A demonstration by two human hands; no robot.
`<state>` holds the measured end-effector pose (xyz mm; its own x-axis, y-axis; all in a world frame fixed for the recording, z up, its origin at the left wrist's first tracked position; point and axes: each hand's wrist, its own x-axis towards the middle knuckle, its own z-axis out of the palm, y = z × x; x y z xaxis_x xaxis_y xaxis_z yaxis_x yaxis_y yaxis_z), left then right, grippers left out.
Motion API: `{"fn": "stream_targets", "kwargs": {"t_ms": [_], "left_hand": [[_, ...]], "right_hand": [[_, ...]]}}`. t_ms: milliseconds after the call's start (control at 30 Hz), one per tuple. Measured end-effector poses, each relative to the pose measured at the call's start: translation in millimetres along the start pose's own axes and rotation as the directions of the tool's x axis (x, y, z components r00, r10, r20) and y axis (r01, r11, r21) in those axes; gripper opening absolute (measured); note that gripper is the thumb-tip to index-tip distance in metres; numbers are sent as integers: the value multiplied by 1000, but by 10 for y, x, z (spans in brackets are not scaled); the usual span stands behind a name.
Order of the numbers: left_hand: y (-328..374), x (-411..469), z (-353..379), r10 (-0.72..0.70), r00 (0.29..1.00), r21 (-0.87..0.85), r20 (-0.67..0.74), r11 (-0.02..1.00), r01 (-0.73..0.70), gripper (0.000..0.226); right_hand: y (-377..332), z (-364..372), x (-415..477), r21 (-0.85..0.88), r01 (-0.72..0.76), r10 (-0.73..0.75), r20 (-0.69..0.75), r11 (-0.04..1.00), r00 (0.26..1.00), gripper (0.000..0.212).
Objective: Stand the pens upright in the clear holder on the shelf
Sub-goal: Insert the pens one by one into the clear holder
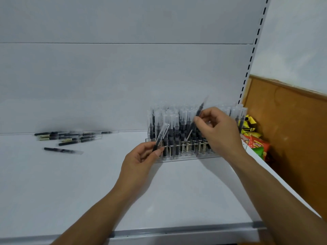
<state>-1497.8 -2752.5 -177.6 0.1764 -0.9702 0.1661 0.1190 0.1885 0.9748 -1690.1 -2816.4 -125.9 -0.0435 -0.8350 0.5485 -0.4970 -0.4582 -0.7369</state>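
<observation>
Above the packed clear holder (208, 157) at the shelf's (88, 191) right, the right hand (217, 128) pinches a tilted pen (199, 110); the left hand (141, 160) pinches another pen (162, 134) at the holder's near-left corner. Loose pens (70, 137) lie far left, their cream labels unreadable, as is the red snack packet's (256, 145) writing beyond the shelf's right edge.

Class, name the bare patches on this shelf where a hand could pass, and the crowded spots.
Bare shelf runs from the loose pens forward to the front rail, and between those pens and the holder. Crowded: the packed holder, with left hand and right hand there.
</observation>
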Motion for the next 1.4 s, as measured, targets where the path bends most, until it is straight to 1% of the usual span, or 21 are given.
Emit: {"fn": "stream_targets", "kwargs": {"t_ms": [367,467,500,600,733,833,867,933,967,1000,1067,1167,1233,1300,1367,1400], "left_hand": [[-46,33,-24,-3,1000,10,9,1000,3,18],[-58,43,-29,-7,1000,-20,8,1000,7,20],[-66,48,-33,-7,1000,-18,12,1000,7,21],[-83,49,-33,-3,1000,-2,31,1000,3,23],[-73,32,-20,14,998,-2,55,1000,-14,21],[-80,16,-13,44,997,39,69,998,-46,20],[-80,9,-8,60,995,65,80,996,-65,20],[-67,-10,2,96,988,125,124,986,-111,19],[-61,-18,5,112,983,145,146,980,-133,19],[-48,-31,7,124,979,159,160,976,-150,19],[-40,-43,-5,142,974,216,174,960,-179,21],[-40,-63,-18,164,962,332,219,915,-231,27],[-33,-73,-18,181,955,381,235,887,-262,28],[-39,-75,-23,252,942,465,222,821,-330,28],[-57,-65,-52,364,921,567,141,733,-376,24],[-65,-56,-74,407,910,598,84,710,-373,23]], "right_hand": [[-84,39,74,-202,44,-20,115,978,993,10],[-16,104,23,-317,49,35,255,947,966,11],[18,141,-13,-330,40,59,284,943,957,12],[85,203,-82,-303,14,62,240,953,969,15],[93,161,-127,-312,-12,82,211,950,974,12],[49,117,-283,-216,-22,53,136,976,989,9],[14,125,-351,-145,-24,48,160,989,986,7],[-66,192,-477,15,-55,48,291,998,955,3],[-96,241,-532,76,-70,40,344,995,938,4],[-118,285,-572,127,-86,35,360,988,932,4],[-139,343,-594,213,-121,50,314,969,948,5],[-131,362,-601,243,-156,84,281,957,956,13],[-141,352,-614,273,-177,93,294,946,951,10],[-157,313,-597,362,-229,123,294,904,948,5],[-135,226,-508,414,-260,173,236,872,956,2],[-111,164,-440,416,-256,194,185,873,963,2]]}}
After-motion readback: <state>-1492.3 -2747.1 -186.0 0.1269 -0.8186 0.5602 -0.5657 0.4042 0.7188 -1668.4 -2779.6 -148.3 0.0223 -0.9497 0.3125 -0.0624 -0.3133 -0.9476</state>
